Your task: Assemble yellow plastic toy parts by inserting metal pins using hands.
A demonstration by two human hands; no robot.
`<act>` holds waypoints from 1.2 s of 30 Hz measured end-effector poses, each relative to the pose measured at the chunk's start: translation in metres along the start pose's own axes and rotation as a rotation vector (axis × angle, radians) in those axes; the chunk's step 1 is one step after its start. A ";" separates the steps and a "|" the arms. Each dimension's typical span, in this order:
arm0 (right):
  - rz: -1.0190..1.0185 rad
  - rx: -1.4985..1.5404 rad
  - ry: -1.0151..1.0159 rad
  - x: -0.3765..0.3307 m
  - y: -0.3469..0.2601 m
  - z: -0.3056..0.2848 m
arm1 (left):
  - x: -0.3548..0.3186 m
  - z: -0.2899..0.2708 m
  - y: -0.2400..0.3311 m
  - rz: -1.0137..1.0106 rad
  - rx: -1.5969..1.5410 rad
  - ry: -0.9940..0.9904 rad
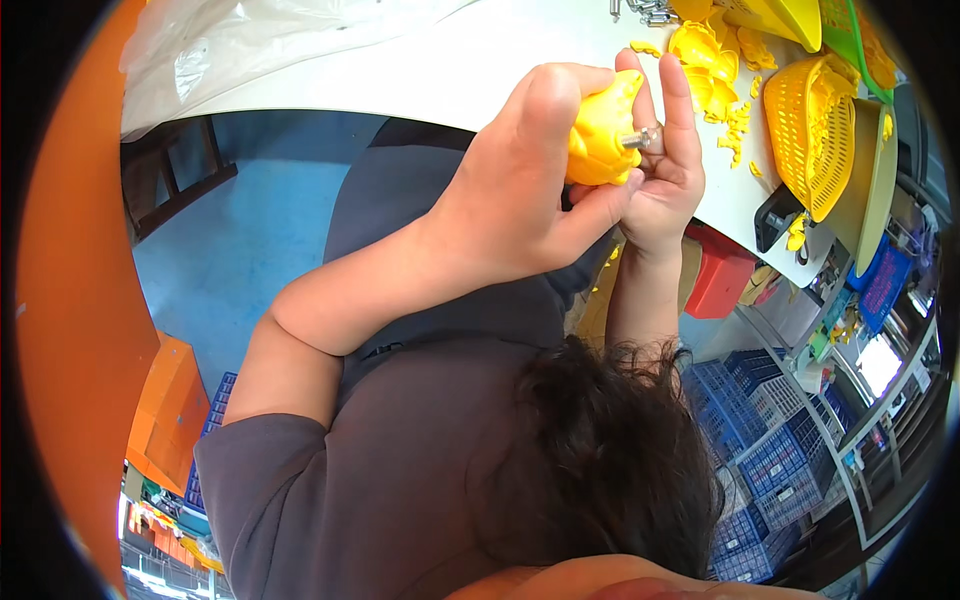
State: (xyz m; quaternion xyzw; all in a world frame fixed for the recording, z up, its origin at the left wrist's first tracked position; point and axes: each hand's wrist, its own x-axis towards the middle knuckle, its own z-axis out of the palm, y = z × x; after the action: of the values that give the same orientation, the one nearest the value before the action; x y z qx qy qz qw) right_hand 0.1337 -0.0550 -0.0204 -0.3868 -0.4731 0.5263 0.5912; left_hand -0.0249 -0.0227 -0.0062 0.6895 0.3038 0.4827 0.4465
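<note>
Left hand [520, 190] clamped round a yellow plastic part [600, 135], held in the air just below the white desk [450, 60] edge; right hand [665, 160] fingers extended, pinching a small metal bolt [632, 140] against it. Likely to slip free and drop to the floor if the pinch loosens, or to seat crooked

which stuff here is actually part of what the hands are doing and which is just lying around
In use:
- left hand, gripping the yellow plastic part
- right hand, at the metal screw in that part

Lying about:
- loose yellow pieces on the white table
- yellow basket
- clear plastic bag
- red box
- blue crates
</note>
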 end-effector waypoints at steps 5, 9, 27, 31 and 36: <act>0.016 0.041 -0.147 0.005 -0.012 -0.024 | 0.006 -0.011 -0.009 0.119 0.033 -0.048; -0.010 0.083 -0.187 0.015 -0.011 -0.045 | 0.007 -0.012 -0.015 0.151 -0.024 -0.120; -0.080 0.072 0.033 0.019 0.007 -0.030 | 0.014 -0.013 -0.018 0.128 -0.132 -0.225; 0.056 0.352 0.122 0.017 0.017 -0.047 | 0.031 -0.031 0.005 -0.182 -0.228 -0.238; 0.184 0.721 -0.052 0.021 0.030 -0.058 | 0.021 -0.025 -0.014 0.202 -0.042 -0.121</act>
State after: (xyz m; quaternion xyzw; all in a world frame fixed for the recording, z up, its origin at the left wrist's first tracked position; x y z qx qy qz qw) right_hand 0.1821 -0.0277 -0.0604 -0.1811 -0.2357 0.7196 0.6276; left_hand -0.0404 0.0091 -0.0070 0.7347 0.1951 0.4892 0.4276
